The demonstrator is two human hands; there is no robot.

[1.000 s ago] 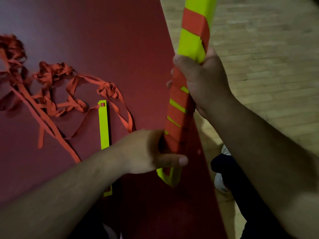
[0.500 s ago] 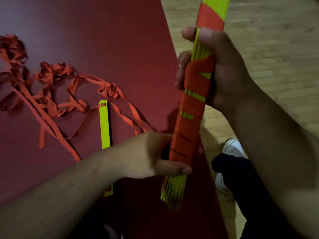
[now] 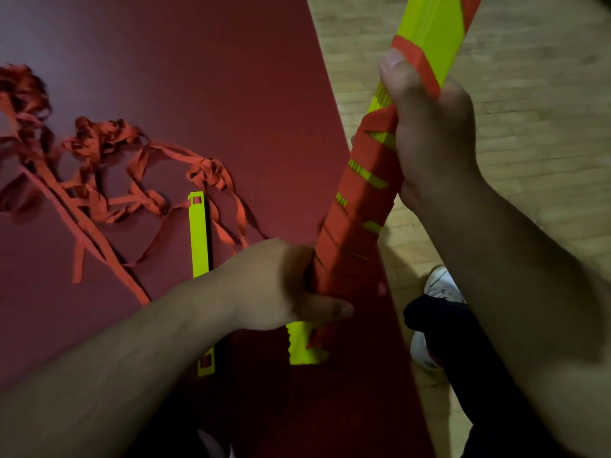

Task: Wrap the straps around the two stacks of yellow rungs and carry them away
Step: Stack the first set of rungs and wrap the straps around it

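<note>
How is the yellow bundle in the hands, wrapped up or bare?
Mostly wrapped: orange strap winds round the bundle between left hand and right hand; yellow slivers peek through, bottom end bare.

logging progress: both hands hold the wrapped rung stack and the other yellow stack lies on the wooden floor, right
No: the head view shows the other yellow stack lying on the red mat. The left hand and right hand do hold the wrapped rung stack.

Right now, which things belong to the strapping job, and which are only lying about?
Job: held stack of rungs, wound strap, left hand, right hand, other yellow rungs, loose straps.
Lying about: red mat, wooden floor, white shoe.
</note>
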